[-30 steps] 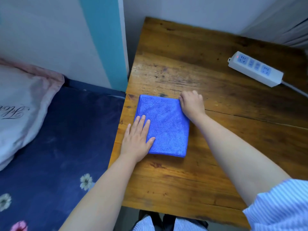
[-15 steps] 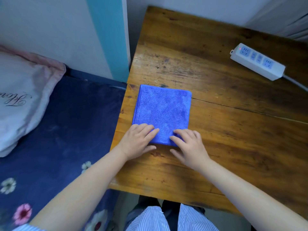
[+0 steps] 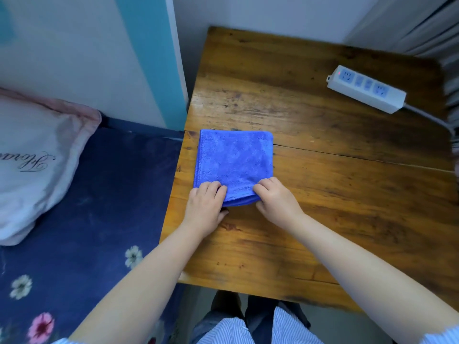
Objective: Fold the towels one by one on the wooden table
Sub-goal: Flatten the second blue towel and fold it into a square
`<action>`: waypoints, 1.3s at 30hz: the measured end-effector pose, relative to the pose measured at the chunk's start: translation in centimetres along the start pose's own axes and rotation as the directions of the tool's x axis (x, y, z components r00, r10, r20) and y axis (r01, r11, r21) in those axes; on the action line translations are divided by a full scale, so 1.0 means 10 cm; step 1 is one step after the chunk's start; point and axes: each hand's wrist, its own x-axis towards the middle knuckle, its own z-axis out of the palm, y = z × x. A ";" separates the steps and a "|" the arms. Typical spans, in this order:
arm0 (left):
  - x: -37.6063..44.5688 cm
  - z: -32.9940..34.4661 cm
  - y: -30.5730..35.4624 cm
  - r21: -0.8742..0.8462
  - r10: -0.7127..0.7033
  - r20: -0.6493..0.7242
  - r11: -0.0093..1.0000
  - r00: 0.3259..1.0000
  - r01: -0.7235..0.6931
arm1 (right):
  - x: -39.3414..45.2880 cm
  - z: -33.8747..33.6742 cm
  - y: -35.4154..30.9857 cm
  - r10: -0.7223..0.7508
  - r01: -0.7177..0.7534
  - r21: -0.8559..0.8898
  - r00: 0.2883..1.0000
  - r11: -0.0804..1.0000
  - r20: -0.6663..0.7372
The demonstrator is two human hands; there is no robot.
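Though scuffed, wooden table (image 3: 310,150) beside bed (image 3: 99,207).

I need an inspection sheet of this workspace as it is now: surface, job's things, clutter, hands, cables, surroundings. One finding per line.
Surface: worn brown wooden table, with scratches and a long crack.
Job's things: one folded blue terry towel, flat near the table's left edge.
Clutter: nothing seen.
Hands: left hand and right hand each have a grip on a near corner of the towel.
Cables: white power strip at the far right, red light on; its grey cable runs off to the right.
Surroundings: dark blue flowered bed sheet and pale pink pillow to the left.
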 end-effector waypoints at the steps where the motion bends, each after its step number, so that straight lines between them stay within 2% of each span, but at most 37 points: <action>1: -0.02 0.00 0.01 -0.011 -0.024 -0.011 1.000 1.000 0.024 | 0.00 -0.05 -0.01 0.005 -0.005 0.038 1.000 0.999 -0.003; 4: -0.05 0.00 0.00 -0.056 -0.052 -0.067 0.997 0.996 0.048 | -0.05 -0.23 0.01 0.050 -0.048 0.125 0.999 0.991 -0.008; 6: -0.09 -0.01 -0.01 -0.049 -0.021 -0.079 0.999 0.997 0.017 | -0.14 -0.32 0.04 0.068 -0.068 0.155 0.998 0.985 0.009; 11: -0.12 -0.25 0.08 -0.120 0.172 -0.123 0.975 0.977 -0.187 | -0.43 -0.56 0.09 0.138 -0.146 0.183 0.989 0.972 0.055; 15: -0.11 -0.54 0.17 -0.165 0.264 -0.181 0.941 0.947 -0.294 | -0.63 -0.83 0.11 0.197 -0.209 0.191 0.977 0.959 0.083; 19: -0.13 -0.91 0.25 -0.201 0.244 -0.104 0.944 0.964 -0.261 | -0.72 -1.12 0.03 0.182 -0.193 0.154 0.980 0.969 0.087; 21: -0.21 -1.11 0.28 -0.214 0.176 -0.086 0.958 0.981 -0.191 | -0.68 -1.25 -0.01 0.140 -0.154 0.156 0.986 0.976 0.092; 24: -0.38 -1.39 0.31 -0.248 0.003 -0.020 0.969 1.000 -0.008 | -0.53 -1.48 -0.13 0.079 -0.094 0.141 0.991 0.986 0.107; 29: -1.08 -1.67 0.29 -0.222 -0.241 0.022 0.945 0.970 0.240 | -0.32 -1.68 -0.59 -0.123 0.104 0.109 0.974 0.989 0.191; 33: -1.81 -1.77 0.25 -0.288 -0.456 0.009 0.851 0.890 0.438 | -0.17 -1.60 -1.19 -0.300 0.288 0.082 0.926 0.954 0.230; 39: -3.14 -1.89 0.06 -0.337 -0.705 0.026 0.661 0.708 0.671 | -0.22 -1.33 -2.46 -0.511 0.537 0.013 0.795 0.844 0.327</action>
